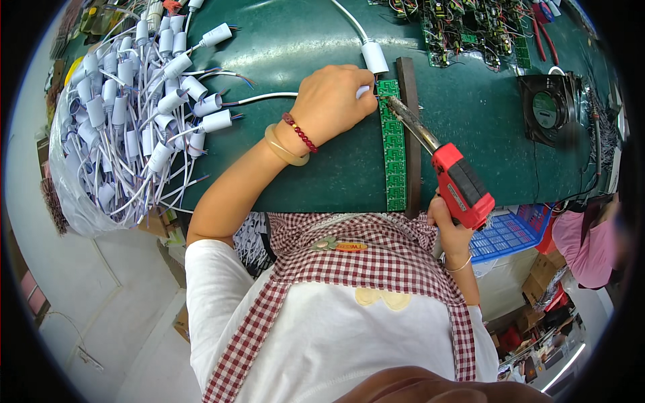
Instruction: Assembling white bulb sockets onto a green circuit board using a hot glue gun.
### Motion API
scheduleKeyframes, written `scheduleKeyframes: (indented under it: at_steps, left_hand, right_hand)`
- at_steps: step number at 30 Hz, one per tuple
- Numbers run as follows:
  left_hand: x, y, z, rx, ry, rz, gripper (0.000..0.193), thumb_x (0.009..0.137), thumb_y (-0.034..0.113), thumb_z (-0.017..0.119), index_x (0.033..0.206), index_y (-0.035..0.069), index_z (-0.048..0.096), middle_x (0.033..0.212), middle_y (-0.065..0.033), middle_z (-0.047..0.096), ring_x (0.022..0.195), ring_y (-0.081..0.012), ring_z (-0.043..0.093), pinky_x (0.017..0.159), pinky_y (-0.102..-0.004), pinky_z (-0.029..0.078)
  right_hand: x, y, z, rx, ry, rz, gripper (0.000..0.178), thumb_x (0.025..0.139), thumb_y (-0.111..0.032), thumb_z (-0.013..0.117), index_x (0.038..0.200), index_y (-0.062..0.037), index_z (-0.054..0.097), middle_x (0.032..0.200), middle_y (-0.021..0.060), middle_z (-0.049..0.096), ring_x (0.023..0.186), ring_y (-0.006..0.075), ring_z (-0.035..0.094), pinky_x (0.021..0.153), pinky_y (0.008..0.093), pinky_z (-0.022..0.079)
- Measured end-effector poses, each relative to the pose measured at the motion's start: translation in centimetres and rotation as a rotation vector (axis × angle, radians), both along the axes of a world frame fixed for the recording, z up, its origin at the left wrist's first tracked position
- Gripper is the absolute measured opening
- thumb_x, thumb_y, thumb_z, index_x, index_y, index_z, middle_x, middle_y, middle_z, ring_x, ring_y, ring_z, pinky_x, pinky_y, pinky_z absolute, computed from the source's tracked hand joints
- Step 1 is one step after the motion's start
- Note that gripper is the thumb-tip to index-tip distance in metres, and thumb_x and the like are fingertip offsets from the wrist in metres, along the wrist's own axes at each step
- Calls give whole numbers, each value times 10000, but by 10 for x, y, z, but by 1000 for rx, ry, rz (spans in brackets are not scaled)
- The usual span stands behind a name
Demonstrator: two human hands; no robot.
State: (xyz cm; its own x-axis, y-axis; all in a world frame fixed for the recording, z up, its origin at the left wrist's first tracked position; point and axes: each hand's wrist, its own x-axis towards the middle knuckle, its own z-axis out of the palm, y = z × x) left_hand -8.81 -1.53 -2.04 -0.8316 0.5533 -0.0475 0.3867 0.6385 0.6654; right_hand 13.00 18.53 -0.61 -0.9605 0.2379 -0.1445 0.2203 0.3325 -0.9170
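Green worktop (pixel 302 174) filling the upper half of the frame, its near edge curving across the middle.

At upper left, a large heap of white cable assemblies (pixel 127 114), each a thin white wire ending in a white cylindrical housing, spilling out of a clear plastic bag (pixel 67 195) hanging over the worktop's left edge; seemingly piled within easy reach of the left hand.

At upper right, a cluster of green circuit boards with red and black wiring (pixel 470 30), well apart from the hands. Just below it, toward the right edge, a small black square fan (pixel 547 107) standing on the worktop, probably set there to pull fumes away. At lower right, under the worktop edge, a blue plastic crate (pixel 510 232).

In the centre, a long narrow panel of green circuit boards (pixel 392 148) lying lengthwise against a dark wooden strip (pixel 410 114), apparently to stay straight and steady.

Red soldering gun (pixel 460 181) at centre right, held by the right hand (pixel 449 225), grip wrapped tight around the handle from below; metal tip angled up-left to the top end of the panel, touching or nearly touching it.

Left hand (pixel 329 101) at upper centre, grip pinched on the end of one white cable (pixel 265 99), pressing it to the top of the panel right where the tip meets it. Another white cylindrical housing (pixel 374 57) resting just above that hand.

On the handle's side, a small pale rectangular label, too small to make out.
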Motion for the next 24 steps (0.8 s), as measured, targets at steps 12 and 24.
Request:
scheduleKeyframes:
  at_steps: [12,24]
  left_hand:
    - [-4,0,-1,6,35,-7,146,759,165,584,793,39,650,770,-147,615,691,-369,580,634,-443,453]
    - [1,0,-3,4,56,-20,139,771,184,592,783,57,647,763,-148,602,723,-377,589,638,-471,458]
  right_hand:
    - [-18,0,20,-292,63,-188,350,893,-96,564,1179,84,472,583,59,522,479,113,460,498,249,414]
    - [-2,6,0,-308,-16,-254,233,776,-109,762,945,-70,605,711,-26,604,586,51,561,563,210,440]
